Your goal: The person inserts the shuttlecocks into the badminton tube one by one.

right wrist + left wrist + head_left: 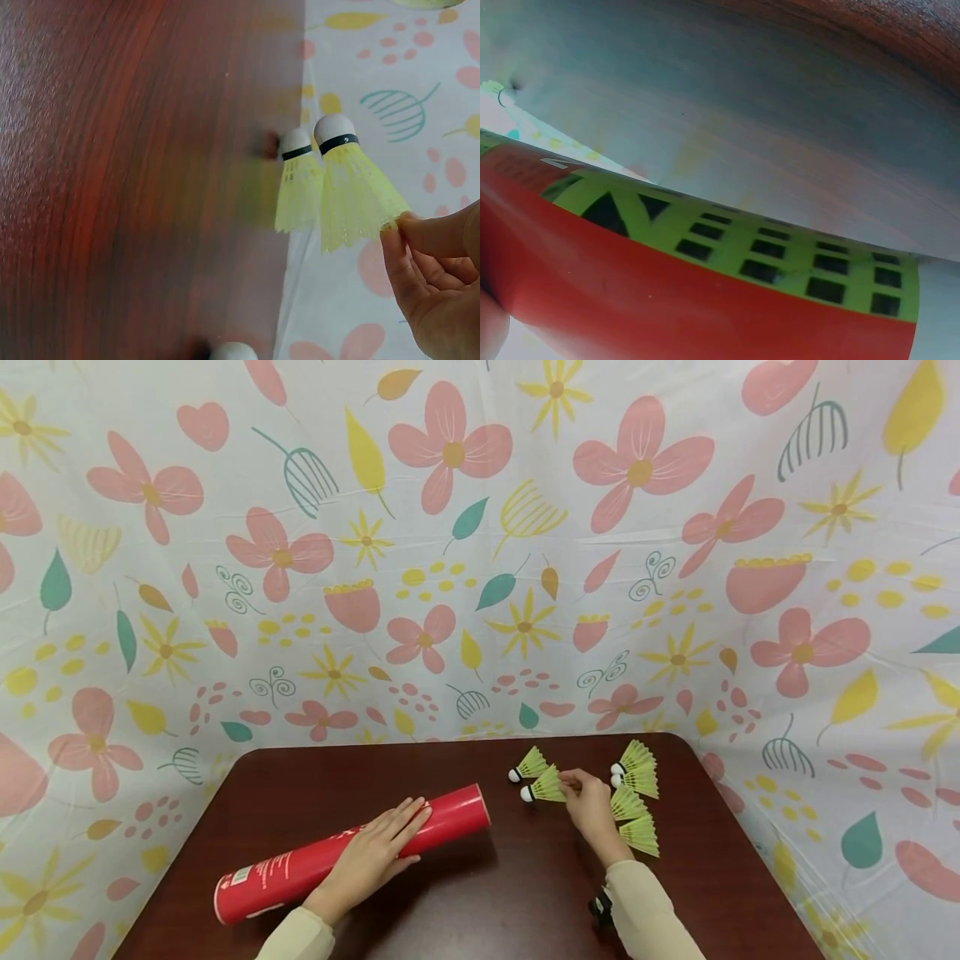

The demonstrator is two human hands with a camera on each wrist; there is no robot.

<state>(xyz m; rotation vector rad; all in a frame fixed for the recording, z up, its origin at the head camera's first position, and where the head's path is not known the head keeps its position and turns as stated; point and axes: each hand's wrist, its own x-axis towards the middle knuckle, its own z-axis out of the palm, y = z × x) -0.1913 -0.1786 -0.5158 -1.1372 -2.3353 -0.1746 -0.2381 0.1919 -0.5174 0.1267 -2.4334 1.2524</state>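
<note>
A red shuttlecock tube (pixel 300 868) lies slantwise on the dark table, and my left hand (pixel 375 852) rests on top of it with extended fingers. In the left wrist view the tube (pixel 667 277) shows a green band with black marks. My right hand (pixel 588 806) pinches the skirt edge of a yellow shuttlecock (pixel 546 786) between thumb and fingertips. The right wrist view shows this shuttlecock (pixel 352 187) with its white cork pointing away from the hand (pixel 442 277). Just behind it lies another shuttlecock (pixel 532 763).
Several yellow shuttlecocks (pixel 639 770) lie on the right side of the table, partly behind my right hand and wrist. The brown wooden table (pixel 525 893) ends at a flowered cloth (pixel 450 568) hanging behind and at the sides. A black object (pixel 602 908) sits at my right wrist.
</note>
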